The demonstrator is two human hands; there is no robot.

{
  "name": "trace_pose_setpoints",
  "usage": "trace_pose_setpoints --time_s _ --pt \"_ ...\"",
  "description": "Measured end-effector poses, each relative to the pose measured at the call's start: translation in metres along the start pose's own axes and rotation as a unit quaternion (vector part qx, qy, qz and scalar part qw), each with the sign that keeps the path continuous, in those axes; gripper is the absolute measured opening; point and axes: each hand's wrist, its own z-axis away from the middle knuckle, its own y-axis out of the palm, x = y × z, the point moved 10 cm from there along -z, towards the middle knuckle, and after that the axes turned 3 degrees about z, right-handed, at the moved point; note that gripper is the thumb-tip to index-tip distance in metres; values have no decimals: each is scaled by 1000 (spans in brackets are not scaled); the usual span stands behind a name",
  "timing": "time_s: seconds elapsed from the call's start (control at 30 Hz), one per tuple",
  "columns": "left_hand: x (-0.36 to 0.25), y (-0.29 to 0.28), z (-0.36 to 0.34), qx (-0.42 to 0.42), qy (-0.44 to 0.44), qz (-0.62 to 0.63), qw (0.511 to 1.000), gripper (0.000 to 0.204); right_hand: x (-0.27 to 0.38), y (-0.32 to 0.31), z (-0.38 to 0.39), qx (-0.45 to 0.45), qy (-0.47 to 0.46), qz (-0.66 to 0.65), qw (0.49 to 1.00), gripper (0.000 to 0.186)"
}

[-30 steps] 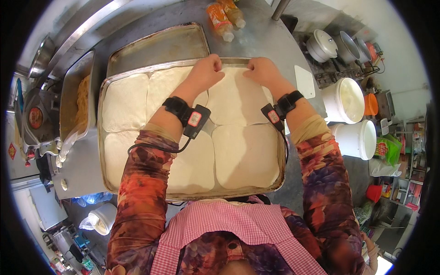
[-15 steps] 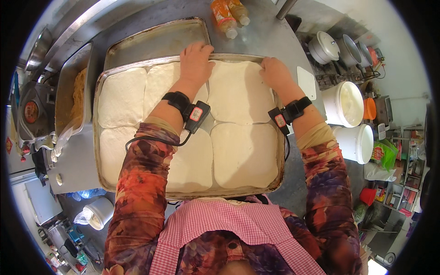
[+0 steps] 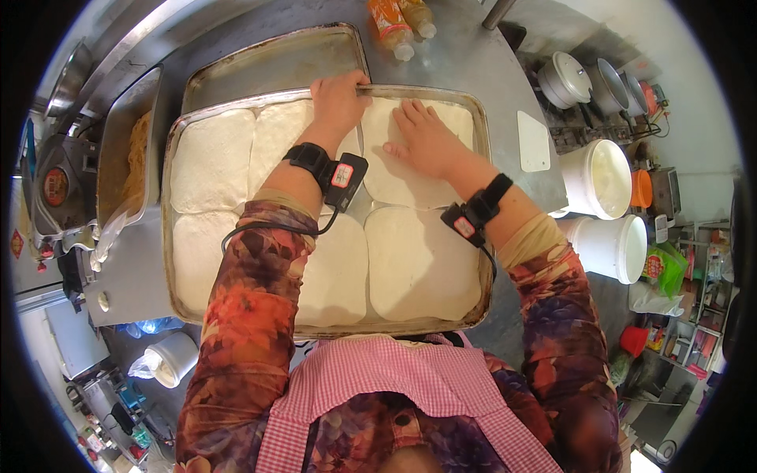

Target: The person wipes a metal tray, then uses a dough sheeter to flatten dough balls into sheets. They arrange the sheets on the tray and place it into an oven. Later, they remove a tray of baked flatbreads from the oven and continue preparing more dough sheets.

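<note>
A large metal baking tray (image 3: 169, 260) lies before me, with several flat, pale rounded squares of dough set in it edge to edge. My left hand (image 3: 340, 102) is at the middle of its far rim, fingers curled over the edge. On the far right dough square (image 3: 457, 177), my right hand (image 3: 426, 140) rests flat with fingers spread, holding nothing. The near right dough square (image 3: 423, 264) lies in shadow in part. My left forearm hides some of the dough in the middle. Both wrists wear black straps with small boxes.
A second metal tray (image 3: 276, 67) sits just beyond the rim. Left of it stands a deep pan (image 3: 154, 158) with an orange-brown mass. Two bottles (image 3: 392, 31) lie at the far edge. White buckets (image 3: 597, 177) and a lidded pot (image 3: 564, 79) stand right, near a white card (image 3: 533, 142).
My right hand has let go of the tray's far right corner and moved left onto the far right dough square, fingers spread. My left hand stays at the far rim.
</note>
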Motion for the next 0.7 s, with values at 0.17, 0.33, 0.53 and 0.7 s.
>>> trace_pose_setpoints --time_s 0.17,0.33,0.53,0.7 --pt "-6 -7 3 80 55 109 989 32 -15 -9 6 71 4 -195 978 65" --pt "-31 -21 84 144 108 -71 981 56 38 -21 29 15 -82 -55 995 65" --pt "-44 -7 128 208 105 -124 965 65 62 1 20 49 -103 -33 993 74" --pt "-59 -14 142 205 128 -137 961 67 71 -3 32 53 -134 10 990 68"
